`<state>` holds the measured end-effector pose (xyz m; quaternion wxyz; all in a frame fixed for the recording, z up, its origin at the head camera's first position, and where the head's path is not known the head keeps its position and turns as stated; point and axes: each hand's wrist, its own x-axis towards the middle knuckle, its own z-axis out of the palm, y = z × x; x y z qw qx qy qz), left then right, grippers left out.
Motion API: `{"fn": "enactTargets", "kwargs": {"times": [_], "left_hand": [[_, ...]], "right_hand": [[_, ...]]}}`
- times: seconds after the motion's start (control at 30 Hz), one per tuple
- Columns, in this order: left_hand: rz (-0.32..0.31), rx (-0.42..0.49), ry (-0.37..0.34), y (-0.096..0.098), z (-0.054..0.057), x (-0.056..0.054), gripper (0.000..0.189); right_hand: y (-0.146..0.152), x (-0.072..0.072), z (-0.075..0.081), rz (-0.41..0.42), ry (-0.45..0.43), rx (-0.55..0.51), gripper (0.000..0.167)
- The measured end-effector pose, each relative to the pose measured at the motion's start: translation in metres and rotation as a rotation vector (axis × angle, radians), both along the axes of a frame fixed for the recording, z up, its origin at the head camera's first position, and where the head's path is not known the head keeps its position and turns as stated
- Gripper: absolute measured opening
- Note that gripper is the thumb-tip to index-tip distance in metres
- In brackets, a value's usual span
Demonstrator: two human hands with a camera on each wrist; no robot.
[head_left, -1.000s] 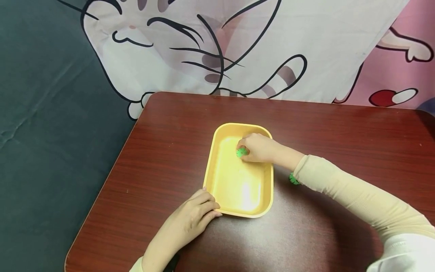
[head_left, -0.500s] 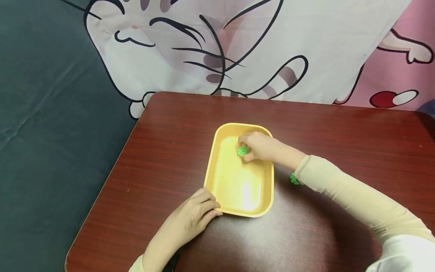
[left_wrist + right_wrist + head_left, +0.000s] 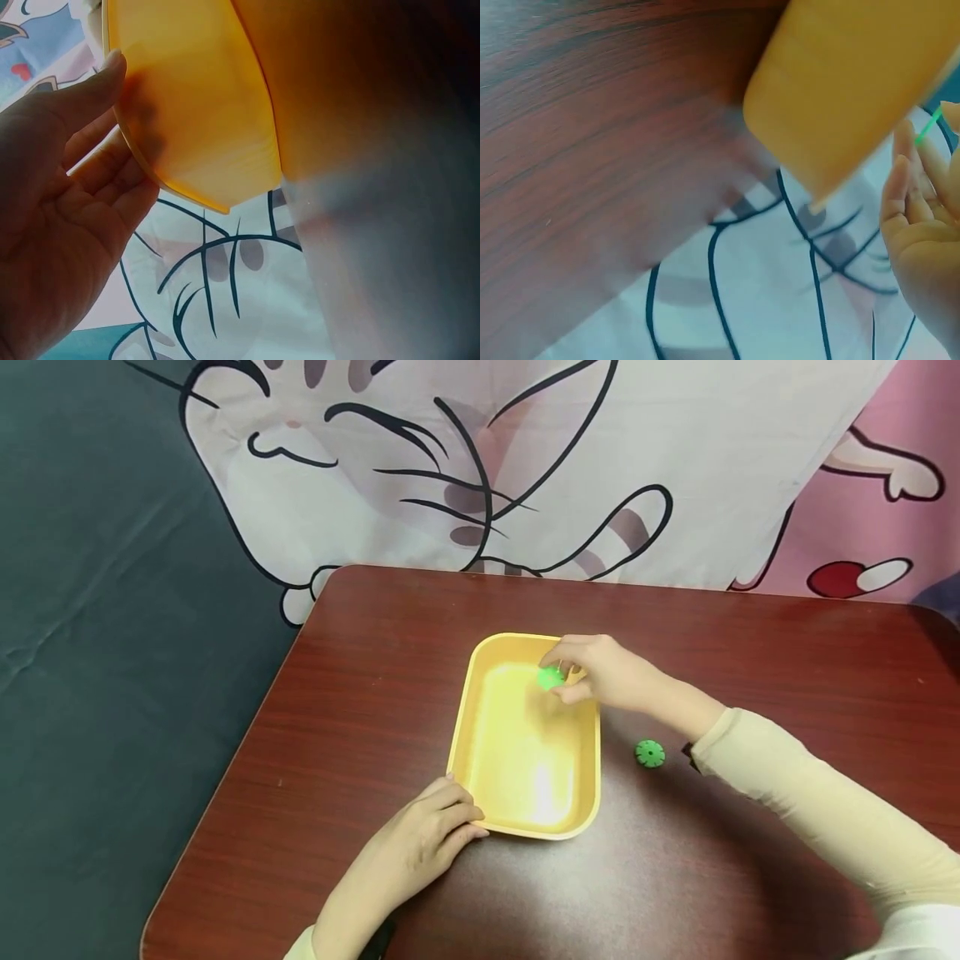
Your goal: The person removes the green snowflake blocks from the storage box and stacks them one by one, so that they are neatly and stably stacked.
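My right hand (image 3: 618, 672) pinches a thin green notched plastic disc (image 3: 550, 677) between thumb and fingertips, above the far right corner of a shallow yellow tray (image 3: 462, 727). The right wrist view shows that disc (image 3: 928, 126) edge-on. At the tray's near left corner my left hand (image 3: 423, 839) holds the rim. In the left wrist view its thumb lies at the rim of the tray (image 3: 202, 105), and its fingers show as dark shapes through the wall. A second green notched disc (image 3: 650, 754) lies flat on the table to the right of the tray.
The dark red wood-grain table (image 3: 360, 693) carries the tray near its middle. Behind the table hangs a white and pink cloth (image 3: 570, 468) printed with a cartoon cat. A dark green surface (image 3: 90, 693) lies beyond the table's left edge.
My right hand has risen from the tray's inside toward its far right rim, keeping the disc. The second disc, partly covered by the sleeve before, is fully visible. The left hand stays put.
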<state>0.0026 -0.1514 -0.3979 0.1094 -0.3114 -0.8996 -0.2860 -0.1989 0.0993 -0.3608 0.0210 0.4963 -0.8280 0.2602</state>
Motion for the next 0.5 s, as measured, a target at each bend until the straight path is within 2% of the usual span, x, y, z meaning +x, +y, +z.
{"fn": "enactTargets", "kwargs": {"times": [0.2,0.37,0.5], "left_hand": [[0.004,-0.001,0.004,-0.001,0.000,0.000,0.005],[0.009,-0.002,0.008,0.000,0.000,-0.001,0.005],[0.007,-0.011,0.003,0.000,0.000,-0.001,0.006]], "right_hand": [[0.030,0.009,0.007,-0.048,0.088,-0.128,0.028],[0.061,0.019,0.006,-0.081,0.135,-0.146,0.031],[0.085,0.030,-0.001,-0.065,0.177,-0.157,0.030]]}}
